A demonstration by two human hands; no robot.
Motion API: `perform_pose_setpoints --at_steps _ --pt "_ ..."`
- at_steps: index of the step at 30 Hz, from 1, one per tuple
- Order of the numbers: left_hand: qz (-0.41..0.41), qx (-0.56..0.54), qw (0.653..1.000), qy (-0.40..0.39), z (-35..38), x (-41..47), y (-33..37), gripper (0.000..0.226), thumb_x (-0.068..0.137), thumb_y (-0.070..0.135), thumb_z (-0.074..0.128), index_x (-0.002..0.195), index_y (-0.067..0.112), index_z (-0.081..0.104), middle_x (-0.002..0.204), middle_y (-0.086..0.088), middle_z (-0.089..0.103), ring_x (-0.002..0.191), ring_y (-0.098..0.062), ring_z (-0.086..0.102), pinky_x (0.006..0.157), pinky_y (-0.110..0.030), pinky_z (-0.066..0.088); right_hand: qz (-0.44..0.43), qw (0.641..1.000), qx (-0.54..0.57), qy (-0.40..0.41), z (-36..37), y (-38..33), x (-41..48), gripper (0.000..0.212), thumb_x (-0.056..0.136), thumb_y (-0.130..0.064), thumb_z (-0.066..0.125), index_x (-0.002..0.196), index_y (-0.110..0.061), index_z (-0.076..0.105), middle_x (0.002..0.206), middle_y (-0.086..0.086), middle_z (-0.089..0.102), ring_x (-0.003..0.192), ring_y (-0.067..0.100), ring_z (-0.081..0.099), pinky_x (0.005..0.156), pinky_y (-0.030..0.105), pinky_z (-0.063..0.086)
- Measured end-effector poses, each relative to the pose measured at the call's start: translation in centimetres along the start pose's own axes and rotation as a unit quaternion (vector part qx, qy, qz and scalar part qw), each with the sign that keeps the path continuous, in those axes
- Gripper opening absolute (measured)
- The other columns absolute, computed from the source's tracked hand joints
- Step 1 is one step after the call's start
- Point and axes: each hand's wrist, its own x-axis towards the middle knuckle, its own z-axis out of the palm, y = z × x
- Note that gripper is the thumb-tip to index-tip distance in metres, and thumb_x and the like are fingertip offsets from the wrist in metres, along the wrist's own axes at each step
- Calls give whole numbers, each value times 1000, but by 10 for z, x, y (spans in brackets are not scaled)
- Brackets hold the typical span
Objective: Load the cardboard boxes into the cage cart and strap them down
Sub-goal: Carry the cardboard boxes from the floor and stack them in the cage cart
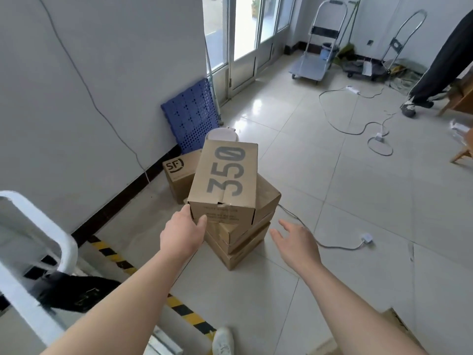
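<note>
A cardboard box printed "350" (pixel 225 175) sits on top of a stack of flat cardboard boxes (pixel 240 237) on the tiled floor. My left hand (pixel 183 233) grips the 350 box at its near left corner, thumb across the front face. Just right of the stack my right hand (pixel 297 240) hovers with fingers spread, touching nothing. Behind the stack another box marked "SF" (pixel 179 175) stands against the wall. The white tube frame of the cage cart (pixel 38 226) fills the lower left, with a black strap (pixel 74 293) lying at its base.
A blue perforated plastic panel (pixel 190 116) leans on the wall. White cables and power strips (pixel 368 238) trail over the floor to the right. Two platform trolleys (pixel 309 67) stand by the windows. Another person's legs (pixel 430 80) are at the far right. Hazard tape (pixel 186 313) marks the floor.
</note>
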Motion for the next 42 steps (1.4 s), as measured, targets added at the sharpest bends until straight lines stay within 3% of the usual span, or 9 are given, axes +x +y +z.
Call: perform_pose_setpoints --at_steps 6,11,14,20,24,31,34,37,42 --pt "-65 -7 998 -28 24 112 -5 64 95 47 47 145 9 30 137 -14 47 113 -33 55 92 -49 50 43 997 55 -37 44 -10 96 53 96 -46 47 142 -20 48 139 0 54 129 20 47 98 32 40" --pt "-114 -46 991 -46 62 178 -18 64 96 47 48 141 5 34 137 -15 45 114 -34 52 81 -38 46 56 993 90 -60 87 -8 164 61 95 -48 47 146 -17 39 140 6 51 128 22 47 106 39 40" --pt "-138 -94 984 -57 86 207 -30 57 94 48 49 135 9 41 132 -13 49 111 -32 53 89 -39 47 53 991 101 -70 109 -4 197 66 95 -48 49 150 -16 32 151 4 37 132 21 42 108 39 37" --pt "-163 -201 966 -2 119 230 -29 61 91 38 63 140 11 37 128 -7 54 99 -22 49 85 -34 41 45 976 184 -111 143 16 237 77 91 -49 56 154 -23 19 149 -2 41 135 22 41 109 41 38" --pt "-139 -206 968 32 137 220 -13 69 87 33 70 143 14 35 132 -5 53 102 -19 48 90 -34 43 48 967 230 -103 137 37 249 78 91 -46 58 154 -27 17 146 -8 44 131 19 45 108 39 40" --pt "-98 -205 974 27 194 189 54 77 83 38 73 146 20 31 143 -1 45 125 -23 47 104 -45 43 50 962 263 -62 79 115 250 59 90 -37 62 143 -32 38 125 -13 59 110 11 58 97 39 50" --pt "-48 -191 980 1 221 182 93 76 82 42 73 144 22 34 141 3 46 121 -21 50 101 -43 45 70 947 311 -34 50 163 243 48 89 -34 64 134 -36 48 116 -17 63 105 7 61 94 36 52" --pt "-5 -167 986 -24 252 174 133 73 80 46 73 140 24 39 133 4 49 116 -20 51 100 -44 46 93 930 356 -4 25 209 233 33 91 -26 64 122 -35 57 108 -18 68 99 1 64 89 29 52" --pt "46 -141 987 -56 308 153 184 70 79 48 72 138 30 40 128 5 47 117 -22 48 100 -46 45 139 905 401 34 6 282 216 32 93 -21 61 122 -36 57 106 -20 68 89 -11 62 69 7 49"
